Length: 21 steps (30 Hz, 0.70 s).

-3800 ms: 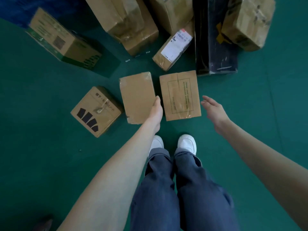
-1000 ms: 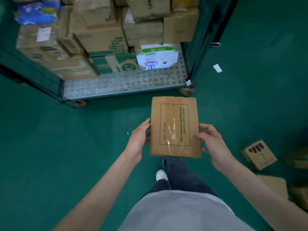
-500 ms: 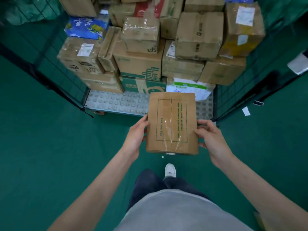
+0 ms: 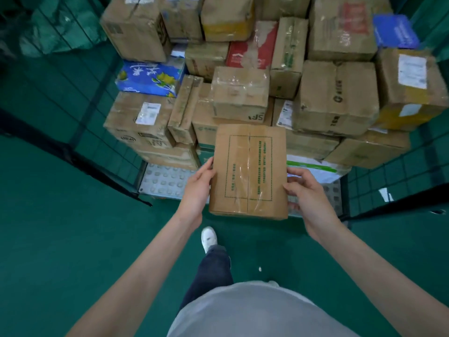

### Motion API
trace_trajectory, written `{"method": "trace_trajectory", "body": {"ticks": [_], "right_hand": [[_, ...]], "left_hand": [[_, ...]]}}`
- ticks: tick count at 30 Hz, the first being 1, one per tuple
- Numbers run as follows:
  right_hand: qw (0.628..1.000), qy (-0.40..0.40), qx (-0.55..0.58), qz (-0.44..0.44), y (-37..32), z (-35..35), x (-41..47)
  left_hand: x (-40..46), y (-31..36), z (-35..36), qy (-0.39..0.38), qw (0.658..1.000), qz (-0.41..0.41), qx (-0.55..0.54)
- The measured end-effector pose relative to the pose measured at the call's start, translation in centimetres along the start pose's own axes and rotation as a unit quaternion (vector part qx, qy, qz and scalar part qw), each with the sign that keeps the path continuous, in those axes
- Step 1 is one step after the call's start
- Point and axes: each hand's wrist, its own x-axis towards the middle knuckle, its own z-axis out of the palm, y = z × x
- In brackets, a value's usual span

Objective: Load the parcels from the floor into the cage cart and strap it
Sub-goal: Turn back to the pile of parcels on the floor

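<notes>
Head view, hold: You had the flat parcel (image 4: 248,171) between both hands, your left hand (image 4: 198,188) on its left edge and your right hand (image 4: 306,190) on its right edge, fingers curled round the sides with thumbs toward the top face. My read is that a grip on both edges kept so thin a box level and let you steer it.

Head view, position: The flat parcel was in the air, just in front of the cage cart's open side and above its studded floor plate (image 4: 167,181), touching none of the stacked cartons.

Head view, why there: You stood squarely facing the cage cart (image 4: 116,152), one white shoe (image 4: 209,238) forward, which I judge suited sliding the box onto the pile.

Head view, parcel look: It was plain brown cardboard, rectangular and shallow, with a dashed green frame and green print on top. Clear tape ran along the centre seam and shone in the light. The corners looked crisp and undented.

Head view, load: The cart already held many parcels, among them a taped brown box (image 4: 240,93) just behind yours, a blue printed carton (image 4: 150,77) and a white bag with a green stripe (image 4: 315,170) low on the right.

Head view, strap: I could not make out any strap.
</notes>
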Motion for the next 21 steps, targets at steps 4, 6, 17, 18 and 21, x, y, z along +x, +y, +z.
{"method": "trace_trajectory", "body": {"ticks": [4,6,17,18,21], "right_hand": [[1.0,0.004,0.011,-0.001,-2.6,6.2,2.9],[1.0,0.009,0.012,-0.005,-4.0,9.1,4.5],[0.999,-0.039,0.012,-0.006,-10.8,18.5,14.3],[0.999,-0.041,0.006,-0.006,-11.2,19.0,15.3],[0.999,-0.051,-0.016,-0.003,-12.8,20.6,19.2]], "left_hand": [[4.7,4.0,-4.8,0.005,1.0,0.009,0.011],[6.9,6.0,-7.1,0.005,1.0,0.009,0.011],[18.6,13.8,-12.9,0.031,0.999,0.019,0.007],[19.6,14.3,-13.1,0.035,0.999,0.024,0.008],[23.5,16.1,-13.5,0.052,0.998,0.033,0.011]]}}
